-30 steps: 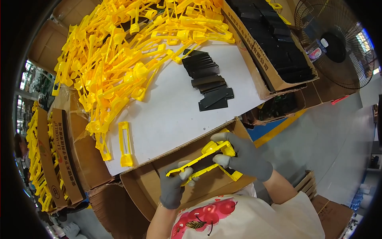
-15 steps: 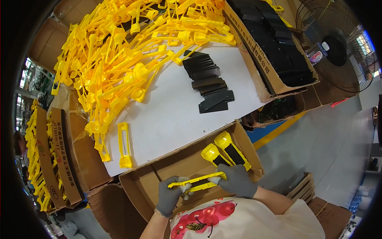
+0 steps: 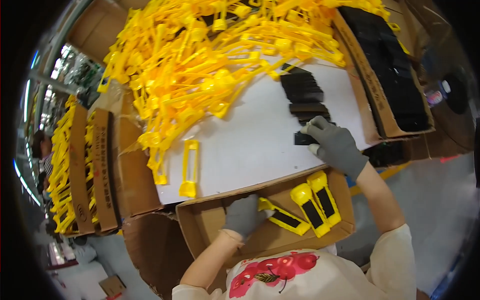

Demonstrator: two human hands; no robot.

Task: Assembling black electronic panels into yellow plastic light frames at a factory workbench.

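At nine o'clock from our hands lies a loose yellow plastic frame [image 3: 189,167] on the white tabletop [image 3: 250,145]. Our left hand [image 3: 243,215], gloved grey, holds a yellow black-faced assembled piece [image 3: 283,220] in the open cardboard box [image 3: 200,222], beside two finished ones [image 3: 316,201]. Our right hand [image 3: 336,144], fingers pinched narrowly, touches a black flat insert [image 3: 303,138] at two o'clock. We judge the stacked inserts [image 3: 302,95] could slide and scatter if dragged carelessly.

grey gloves [image 3: 336,145] on both hands, yellow plastic frames [image 3: 210,65] heaped on a white table [image 3: 250,145], black inserts [image 3: 305,97], brown cardboard box [image 3: 200,220], cream shirt with red cherry print [image 3: 280,267].
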